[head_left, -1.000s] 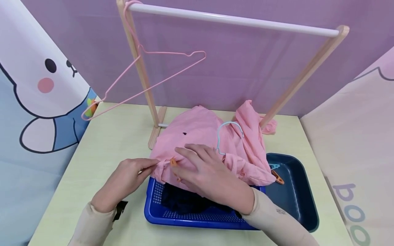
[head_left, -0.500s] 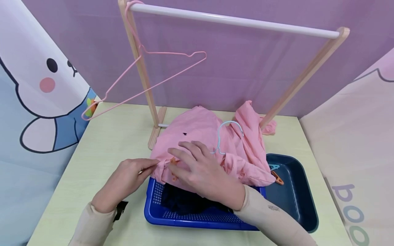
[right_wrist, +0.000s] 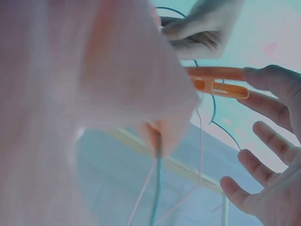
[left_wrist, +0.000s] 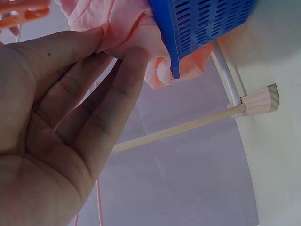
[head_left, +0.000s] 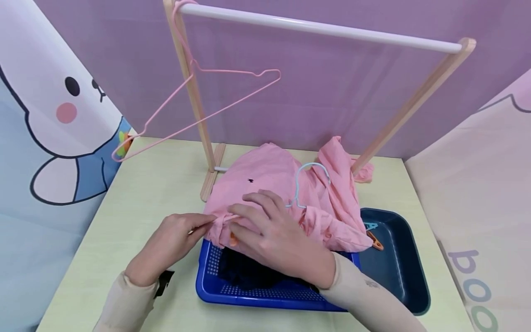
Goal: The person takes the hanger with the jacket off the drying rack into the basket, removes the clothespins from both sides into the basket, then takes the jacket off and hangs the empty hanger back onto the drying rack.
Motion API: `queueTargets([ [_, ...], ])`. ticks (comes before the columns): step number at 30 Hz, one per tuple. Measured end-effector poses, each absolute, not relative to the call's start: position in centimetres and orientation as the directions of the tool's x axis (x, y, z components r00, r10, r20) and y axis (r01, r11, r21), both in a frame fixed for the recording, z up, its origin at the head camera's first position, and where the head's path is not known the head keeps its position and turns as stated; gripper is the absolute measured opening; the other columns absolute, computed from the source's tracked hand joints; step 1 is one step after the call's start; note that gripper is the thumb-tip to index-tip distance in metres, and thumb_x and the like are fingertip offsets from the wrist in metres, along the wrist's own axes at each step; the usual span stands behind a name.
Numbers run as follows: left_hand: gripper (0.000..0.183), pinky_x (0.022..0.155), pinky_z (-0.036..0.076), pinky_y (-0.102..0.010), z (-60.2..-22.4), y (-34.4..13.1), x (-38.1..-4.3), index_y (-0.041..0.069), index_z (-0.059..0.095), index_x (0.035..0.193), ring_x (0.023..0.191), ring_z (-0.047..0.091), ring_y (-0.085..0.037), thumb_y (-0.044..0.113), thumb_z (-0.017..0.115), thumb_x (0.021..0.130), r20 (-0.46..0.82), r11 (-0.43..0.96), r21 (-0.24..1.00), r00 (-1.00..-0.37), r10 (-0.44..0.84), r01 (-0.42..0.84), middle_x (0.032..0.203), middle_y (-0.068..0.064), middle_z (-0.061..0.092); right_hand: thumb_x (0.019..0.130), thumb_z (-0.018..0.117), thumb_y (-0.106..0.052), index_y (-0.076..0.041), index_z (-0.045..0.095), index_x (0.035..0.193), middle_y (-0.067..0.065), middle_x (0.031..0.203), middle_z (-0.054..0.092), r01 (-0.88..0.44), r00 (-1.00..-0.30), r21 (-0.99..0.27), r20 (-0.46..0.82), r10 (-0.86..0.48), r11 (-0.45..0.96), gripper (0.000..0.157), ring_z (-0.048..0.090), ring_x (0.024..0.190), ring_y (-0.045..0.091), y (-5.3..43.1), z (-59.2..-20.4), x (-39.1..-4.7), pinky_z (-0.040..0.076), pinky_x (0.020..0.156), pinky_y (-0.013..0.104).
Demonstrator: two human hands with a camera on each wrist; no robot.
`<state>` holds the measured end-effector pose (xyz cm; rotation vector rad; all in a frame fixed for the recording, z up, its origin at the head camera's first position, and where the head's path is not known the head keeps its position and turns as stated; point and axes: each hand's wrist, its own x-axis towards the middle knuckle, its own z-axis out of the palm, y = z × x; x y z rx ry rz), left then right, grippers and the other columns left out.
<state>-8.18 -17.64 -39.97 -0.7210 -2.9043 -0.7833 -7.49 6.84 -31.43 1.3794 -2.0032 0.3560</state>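
Note:
My left hand [head_left: 172, 242] pinches the lower left edge of a pink garment [head_left: 265, 170] between thumb and fingertips. In the left wrist view the bunched pink cloth [left_wrist: 134, 33] shows at those fingertips. Beside it, my right hand [head_left: 278, 235] holds an orange clothespin [right_wrist: 216, 72] at its handle end between thumb and index finger, the other fingers spread. The clothespin's far end reaches the pink cloth; whether it is clamped on cannot be told. A light blue hanger [head_left: 297, 184] pokes its hook out of the garment, the rest mostly covered.
Under the garment stands a blue basket [head_left: 271, 302] with dark cloth [head_left: 249, 272] inside. A dark tray [head_left: 415, 267] at right holds an orange clothespin [head_left: 375, 240] and a blue one [head_left: 370, 226]. Behind rises a rack [head_left: 315, 27] with a pink hanger [head_left: 228, 71] at its left end.
My right hand has shifted slightly left with the clothespin, then nearly stopped; less of the clothespin shows in the head view now. My left hand stays at the garment's edge.

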Motion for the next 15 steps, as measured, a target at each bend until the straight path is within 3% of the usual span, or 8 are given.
queueTargets([
  [5, 0.024, 0.069, 0.054, -0.028, -40.0, -17.7, -8.1, 0.018, 0.070, 0.109, 0.082, 0.063, -0.006, 0.017, 0.067, 0.085, 0.159, 0.768, 0.461, -0.893, 0.421, 0.444, 0.098, 0.004, 0.068, 0.070, 0.074, -0.019, -0.005, 0.068, 0.093, 0.011, 0.113, 0.058, -0.919, -0.267, 0.033, 0.678, -0.685, 0.392, 0.027, 0.052, 0.103, 0.033, 8.6, -30.5, -6.7, 0.043, 0.090, 0.046],
  [10, 0.024, 0.069, 0.054, -0.028, -40.0, -17.8, -8.1, 0.018, 0.070, 0.108, 0.082, 0.062, -0.006, 0.014, 0.068, 0.085, 0.183, 0.762, 0.457, -0.887, 0.425, 0.459, 0.097, 0.004, 0.068, 0.081, 0.063, -0.018, 0.000, 0.065, 0.101, 0.017, 0.109, 0.058, -0.926, -0.288, -0.056, 0.745, -0.601, 0.373, 0.027, 0.053, 0.101, 0.035, 11.7, -29.8, -6.2, 0.044, 0.086, 0.046],
  [15, 0.024, 0.067, 0.053, -0.026, -40.1, -17.9, -8.0, 0.019, 0.071, 0.108, 0.079, 0.061, -0.003, 0.013, 0.067, 0.085, 0.174, 0.759, 0.464, -0.888, 0.427, 0.456, 0.097, 0.004, 0.068, 0.087, 0.057, -0.023, 0.005, 0.065, 0.095, 0.023, 0.102, 0.058, -0.895, -0.341, -0.130, 0.817, -0.466, 0.427, 0.031, 0.052, 0.095, 0.039, 16.1, -29.8, -5.8, 0.040, 0.087, 0.040],
])
